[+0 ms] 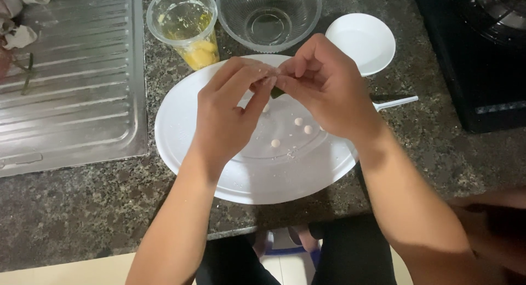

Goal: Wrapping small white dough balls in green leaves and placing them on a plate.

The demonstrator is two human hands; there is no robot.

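My left hand [230, 112] and my right hand [323, 85] meet fingertip to fingertip above a large white plate [186, 137]. Between the fingers of both hands sits a small dark green piece [277, 92], mostly hidden; what it is cannot be told. Several small pale round bits [298, 121] lie on the plate just below the hands.
A clear plastic cup [183, 25] with yellow liquid stands behind the plate, beside a ribbed glass bowl [268, 16] and a small white dish [361, 41]. A white handle [395, 102] pokes out at right. A steel drainboard [71, 77] lies left, a black stove [482, 55] right.
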